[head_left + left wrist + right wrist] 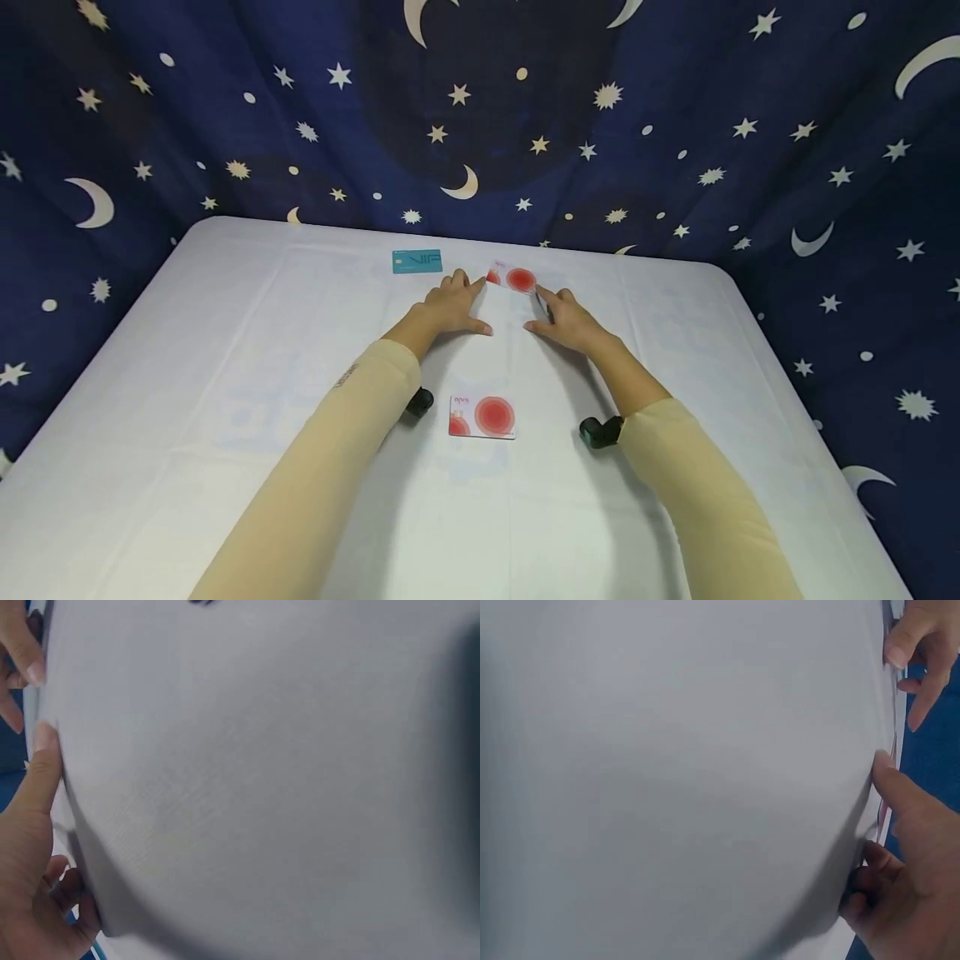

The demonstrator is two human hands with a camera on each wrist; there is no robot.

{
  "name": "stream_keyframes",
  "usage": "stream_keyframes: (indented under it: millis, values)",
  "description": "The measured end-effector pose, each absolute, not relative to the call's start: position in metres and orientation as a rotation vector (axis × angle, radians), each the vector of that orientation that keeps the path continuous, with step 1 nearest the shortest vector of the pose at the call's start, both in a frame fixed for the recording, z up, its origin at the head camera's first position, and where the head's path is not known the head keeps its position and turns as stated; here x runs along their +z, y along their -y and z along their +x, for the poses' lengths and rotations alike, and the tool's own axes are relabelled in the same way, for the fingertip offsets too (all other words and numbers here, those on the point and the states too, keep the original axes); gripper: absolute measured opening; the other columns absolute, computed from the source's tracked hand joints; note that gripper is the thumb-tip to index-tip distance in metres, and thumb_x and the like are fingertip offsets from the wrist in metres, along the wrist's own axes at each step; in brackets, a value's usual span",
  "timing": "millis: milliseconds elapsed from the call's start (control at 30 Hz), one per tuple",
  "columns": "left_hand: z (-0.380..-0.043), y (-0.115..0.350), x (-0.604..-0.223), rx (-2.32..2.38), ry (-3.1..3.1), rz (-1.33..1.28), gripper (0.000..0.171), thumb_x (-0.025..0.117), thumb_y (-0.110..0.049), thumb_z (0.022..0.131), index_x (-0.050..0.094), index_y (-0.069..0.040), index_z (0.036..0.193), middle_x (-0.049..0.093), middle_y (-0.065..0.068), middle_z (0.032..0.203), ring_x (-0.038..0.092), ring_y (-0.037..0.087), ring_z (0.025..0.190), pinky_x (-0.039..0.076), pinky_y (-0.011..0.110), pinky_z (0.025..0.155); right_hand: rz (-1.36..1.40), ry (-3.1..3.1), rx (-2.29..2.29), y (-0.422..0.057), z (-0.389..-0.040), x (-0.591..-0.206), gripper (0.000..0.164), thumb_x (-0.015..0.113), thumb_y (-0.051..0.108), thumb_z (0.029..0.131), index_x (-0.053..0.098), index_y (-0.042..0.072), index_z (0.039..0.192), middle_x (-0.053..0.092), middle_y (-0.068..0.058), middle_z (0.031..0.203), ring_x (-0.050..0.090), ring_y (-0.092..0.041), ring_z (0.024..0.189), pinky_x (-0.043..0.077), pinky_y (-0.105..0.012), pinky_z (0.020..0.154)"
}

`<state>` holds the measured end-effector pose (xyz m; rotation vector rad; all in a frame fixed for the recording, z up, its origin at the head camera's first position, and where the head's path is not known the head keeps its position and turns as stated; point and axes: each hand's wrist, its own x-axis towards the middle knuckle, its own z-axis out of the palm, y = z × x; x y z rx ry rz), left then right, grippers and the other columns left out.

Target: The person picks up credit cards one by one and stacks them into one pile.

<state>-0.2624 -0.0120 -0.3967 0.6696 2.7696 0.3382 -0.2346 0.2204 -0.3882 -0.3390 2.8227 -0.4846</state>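
Observation:
Near the far side of the table lies a white card with red circles [521,279], between my two hands. My left hand [450,307] touches or nearly touches its left end with an extended index finger, thumb spread toward me. At the other end, the index fingertip of my right hand [568,323] meets the card's right edge. Both hands rest low at the table surface; in the wrist views the left hand [34,847] and the right hand [922,855] show extended thumbs, with the other fingers bent underneath and partly hidden.
A second white card with red circles [483,417] lies closer to me, between the forearms. A teal card [417,262] marked VIP sits left of the far card. White cloth covers the table [247,350]; a dark blue star-and-moon curtain [562,108] hangs behind.

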Motion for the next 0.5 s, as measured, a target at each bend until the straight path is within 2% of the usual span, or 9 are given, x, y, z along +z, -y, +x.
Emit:
stream_keyframes:
  millis: [133,267,500]
  values:
    - [-0.268,0.004,-0.396,0.241,-2.797,0.618,0.101,0.057,-0.07,0.077,0.012,-0.02,0.153,0.03,0.014,0.132,0.043,0.024,0.11,0.046,0.039,0.084,-0.3,-2.819,-0.376,-0.218,-0.245,-0.388,0.081,0.056,0.051,0.089,0.02,0.013,0.152,0.044,-0.022,0.118,0.053,-0.033,0.099,0.044,-0.049,0.088]
    - [-0.272,-0.001,-0.391,0.162,-2.799,0.571,0.099,0.052,-0.072,0.079,0.009,-0.022,0.153,0.029,0.015,0.133,0.046,0.025,0.108,0.047,0.042,0.086,-0.293,-2.826,-0.287,-0.213,-0.253,-0.388,0.078,0.049,0.058,0.09,0.023,0.018,0.151,0.044,-0.022,0.124,0.055,-0.036,0.103,0.047,-0.053,0.085]
    - [-0.27,-0.009,-0.388,0.193,-2.727,0.527,0.103,0.058,-0.071,0.076,0.008,-0.025,0.153,0.027,0.019,0.134,0.046,0.028,0.108,0.046,0.044,0.09,-0.291,-2.818,-0.24,-0.217,-0.25,-0.392,0.071,0.047,0.059,0.09,0.029,0.023,0.149,0.045,-0.02,0.12,0.056,-0.033,0.097,0.048,-0.051,0.082]
